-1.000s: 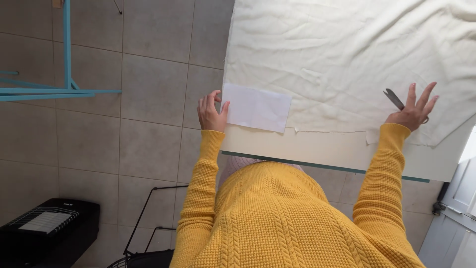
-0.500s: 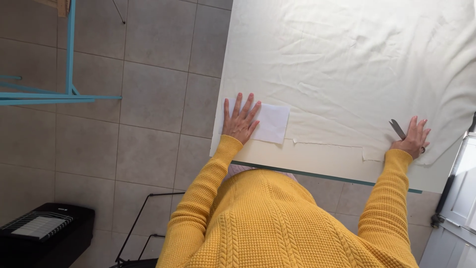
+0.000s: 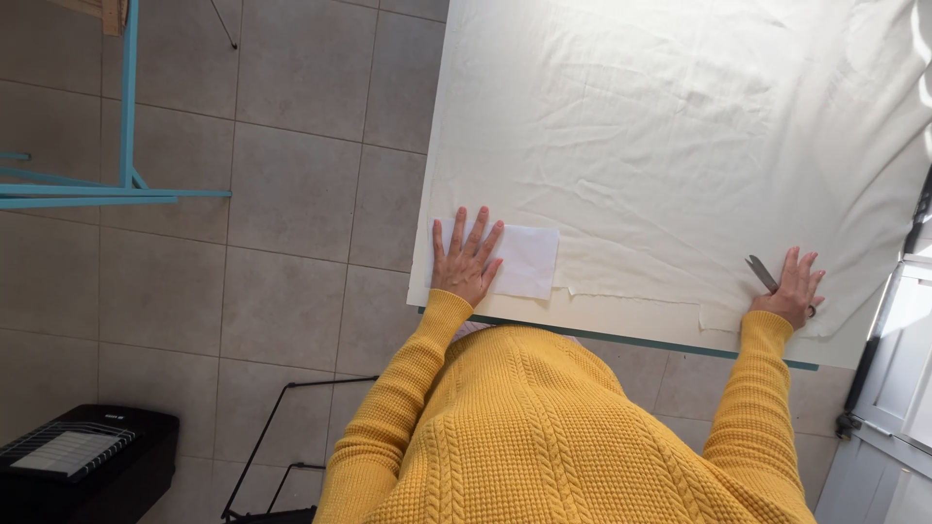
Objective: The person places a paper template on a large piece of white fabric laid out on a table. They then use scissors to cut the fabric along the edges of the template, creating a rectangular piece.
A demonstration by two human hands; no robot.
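My left hand (image 3: 466, 260) lies flat, fingers spread, on a small white rectangle of fabric (image 3: 524, 260) at the near left corner of the table. A large sheet of white cloth (image 3: 680, 146) covers most of the table top. My right hand (image 3: 794, 289) rests on a pair of scissors (image 3: 762, 274) near the table's near right edge; only the blades show beyond the fingers. Both arms wear yellow knitted sleeves.
The cream table (image 3: 631, 315) has a green front edge. A tiled floor (image 3: 291, 194) lies to the left, with a light-blue metal frame (image 3: 116, 189), a black heater (image 3: 78, 461) and a black wire stand (image 3: 282, 446). A white door (image 3: 898, 388) stands at the right.
My left hand slid the white rectangle down onto the table's left corner and now presses it flat. My right hand lowered onto the scissors.
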